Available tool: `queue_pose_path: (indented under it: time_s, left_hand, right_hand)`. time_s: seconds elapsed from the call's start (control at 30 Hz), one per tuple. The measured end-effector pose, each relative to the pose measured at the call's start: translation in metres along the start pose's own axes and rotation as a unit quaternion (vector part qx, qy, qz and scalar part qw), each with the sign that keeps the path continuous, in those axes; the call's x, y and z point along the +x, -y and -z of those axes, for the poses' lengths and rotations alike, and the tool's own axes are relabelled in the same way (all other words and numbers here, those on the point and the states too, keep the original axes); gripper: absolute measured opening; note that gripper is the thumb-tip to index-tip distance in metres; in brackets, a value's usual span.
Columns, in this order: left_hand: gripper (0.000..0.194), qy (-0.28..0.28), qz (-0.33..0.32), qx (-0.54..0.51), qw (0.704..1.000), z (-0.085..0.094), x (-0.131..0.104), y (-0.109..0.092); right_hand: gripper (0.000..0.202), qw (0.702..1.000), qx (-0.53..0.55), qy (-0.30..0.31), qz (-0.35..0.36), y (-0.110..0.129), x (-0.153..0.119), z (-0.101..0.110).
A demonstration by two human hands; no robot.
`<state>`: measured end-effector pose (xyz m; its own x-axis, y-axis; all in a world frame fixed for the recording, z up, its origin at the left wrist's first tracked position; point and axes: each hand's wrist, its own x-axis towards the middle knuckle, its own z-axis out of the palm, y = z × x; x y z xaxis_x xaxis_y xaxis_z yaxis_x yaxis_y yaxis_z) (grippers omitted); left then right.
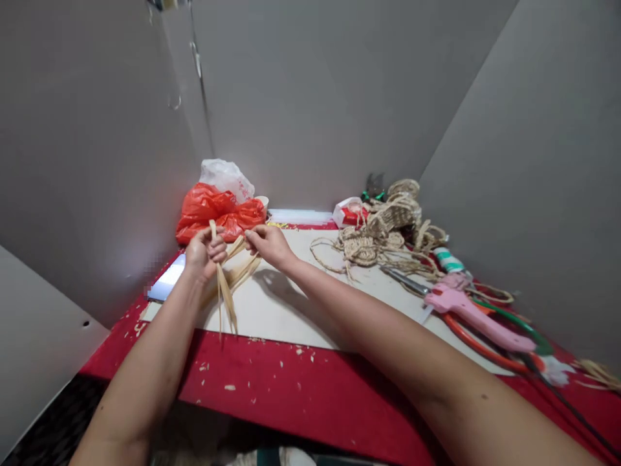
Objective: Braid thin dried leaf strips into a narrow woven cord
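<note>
My left hand (207,252) is closed around pale tan straw strips (226,301). One end sticks up above the fingers and the loose ends hang down toward the mat's front edge. To its right, my right hand (272,244) has its thumb and fingertips pinched together at more of these strips, which slant down between the hands. How many strips each hand grips is too small to tell. Both hands are over the left part of a white board (295,310), in front of a red plastic bag (206,210).
Braided rope pieces (383,226) are heaped at the back right. Nearer lie a pink glue gun (466,307), scissors (400,279) and a white-green spool (449,260). A lit phone-like screen (167,278) lies left. Straw scraps dot the red tablecloth (272,382). Grey walls (310,97) enclose the table.
</note>
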<state>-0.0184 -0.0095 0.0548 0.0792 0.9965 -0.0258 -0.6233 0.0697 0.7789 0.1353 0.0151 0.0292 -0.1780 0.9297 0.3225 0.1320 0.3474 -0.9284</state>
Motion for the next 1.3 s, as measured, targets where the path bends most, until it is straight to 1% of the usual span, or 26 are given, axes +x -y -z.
queue_pose_path:
  time_s: [0.1, 0.2, 0.33, 0.43, 0.5, 0.6, 0.67, 0.73, 0.87, 0.97, 1.17, 1.23, 1.3]
  left_hand:
    - [0.017, 0.038, 0.039, 0.033, 0.998, -0.008, -0.004, 0.018]
    - [0.011, 0.081, 0.057, 0.1, 0.99, -0.017, -0.011, 0.041]
    - [0.024, 0.123, 0.036, 0.184, 0.974, -0.025, -0.022, 0.067]
    - [0.034, 0.133, 0.023, 0.23, 0.964, -0.027, -0.027, 0.077]
    - [0.036, 0.142, 0.026, 0.254, 0.956, -0.027, -0.029, 0.08]
    - [0.037, 0.159, 0.052, 0.269, 0.948, -0.028, -0.032, 0.081]
    - [0.038, 0.157, 0.065, 0.274, 0.946, -0.031, -0.034, 0.083]
    - [0.037, 0.142, 0.07, 0.283, 0.946, -0.033, -0.037, 0.085]
    - [0.033, 0.104, 0.056, 0.282, 0.952, -0.036, -0.039, 0.09]
    - [0.031, 0.088, 0.047, 0.275, 0.956, -0.035, -0.038, 0.093]
    - [0.029, 0.086, 0.058, 0.251, 0.962, -0.033, -0.035, 0.094]
    - [0.027, 0.091, 0.059, 0.245, 0.963, -0.033, -0.035, 0.094]
    - [0.025, 0.104, 0.062, 0.242, 0.963, -0.034, -0.036, 0.093]
  right_hand:
    - [0.028, 0.991, 0.109, -0.047, -0.058, 0.004, -0.011, 0.016]
    - [0.031, 0.984, 0.149, -0.059, -0.082, 0.004, -0.029, 0.03]
    - [0.036, 0.984, 0.141, -0.034, -0.104, 0.0, -0.052, 0.041]
    - [0.036, 0.984, 0.139, -0.037, -0.104, -0.002, -0.065, 0.047]
    - [0.034, 0.981, 0.149, -0.049, -0.11, -0.004, -0.072, 0.051]
    - [0.032, 0.976, 0.17, -0.069, -0.113, -0.008, -0.08, 0.056]
    - [0.029, 0.972, 0.188, -0.082, -0.112, -0.011, -0.084, 0.057]
    - [0.027, 0.966, 0.21, -0.091, -0.118, -0.014, -0.089, 0.056]
    - [0.027, 0.953, 0.252, -0.084, -0.144, -0.02, -0.095, 0.052]
    - [0.029, 0.948, 0.266, -0.077, -0.158, -0.022, -0.097, 0.051]
    - [0.025, 0.938, 0.287, -0.108, -0.163, -0.019, -0.098, 0.054]
    - [0.028, 0.934, 0.298, -0.097, -0.17, -0.018, -0.099, 0.054]
    - [0.032, 0.933, 0.304, -0.072, -0.177, -0.017, -0.1, 0.053]
